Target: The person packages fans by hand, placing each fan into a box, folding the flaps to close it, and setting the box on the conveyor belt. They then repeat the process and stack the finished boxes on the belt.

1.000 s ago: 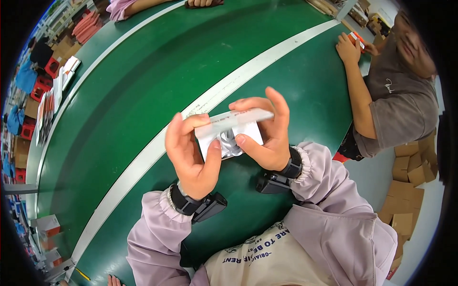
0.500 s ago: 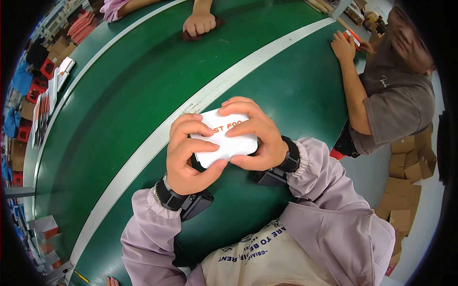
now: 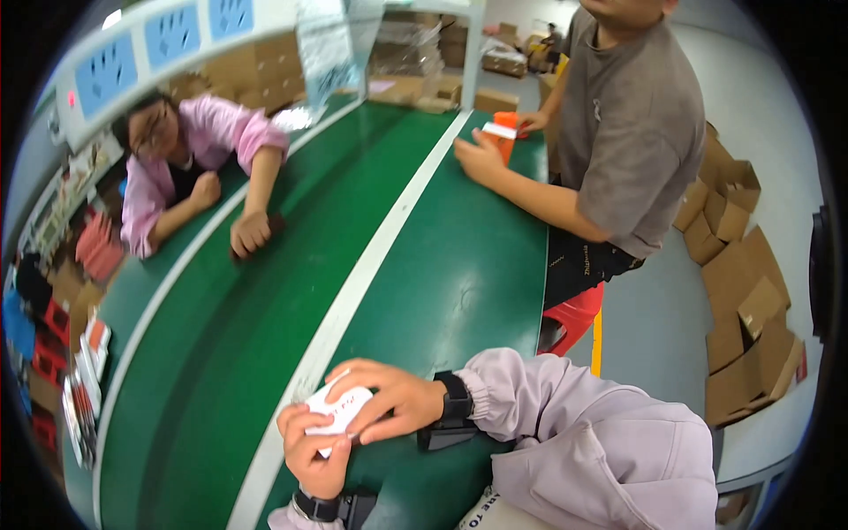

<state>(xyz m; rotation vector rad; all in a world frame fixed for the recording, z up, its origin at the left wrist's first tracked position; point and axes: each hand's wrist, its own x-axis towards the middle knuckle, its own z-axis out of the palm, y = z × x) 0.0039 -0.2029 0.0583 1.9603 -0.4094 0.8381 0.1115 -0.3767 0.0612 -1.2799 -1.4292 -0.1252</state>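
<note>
A small flat white piece (image 3: 329, 408) with rounded corners and reddish-orange print lies between my two hands, above the near part of the green table. My left hand (image 3: 309, 450) grips it along its near left side. From the right, my right hand (image 3: 393, 402) reaches over it with bent fingers and holds the other side. Its underside is hidden, and I cannot tell whether it is a card or a thin box.
The green table (image 3: 450, 309) has a white strip (image 3: 340, 327) along it. At right a co-worker holds an orange-and-white box (image 3: 502, 137). Across, another person's hand (image 3: 251, 234) rests on a dark thing. Cardboard boxes (image 3: 751, 318) and a red stool (image 3: 579, 318) stand at right.
The view has swung up and to the right, so both co-workers show more fully. My hands, still holding the white piece, appear lower and further left in the picture.
</note>
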